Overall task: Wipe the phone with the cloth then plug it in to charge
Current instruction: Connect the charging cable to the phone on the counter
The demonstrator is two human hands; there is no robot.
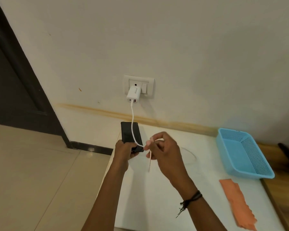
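**Phone in one hand, charging cable in the other**

While the left hand (123,148) closes around the near end of the black phone (131,134), thumb and fingers wrapped tight on its lower edge, the right hand (163,151) pinches the white charging cable (132,124) between thumb and fingertips just beside that same end. The phone lies with its dark face up at the far left corner of the white table (198,189), its far end pointing toward the wall. The cable runs down from the white charger (133,95), which sits in the wall socket (139,86), crosses over the phone's face, and reaches the right hand; a loose stretch hangs below the fingers, blurred. Whether the connector is already seated in the phone cannot be told, since the hands hide that end.

A black cord bracelet (191,200) circles the right wrist. To the right, well apart from the hands, the orange cloth (237,202) lies flat on the table, and beyond it a blue perforated plastic basket (244,153) stands near the wall. A dark door (15,72) fills the left side, with pale floor tiles (40,172) below.
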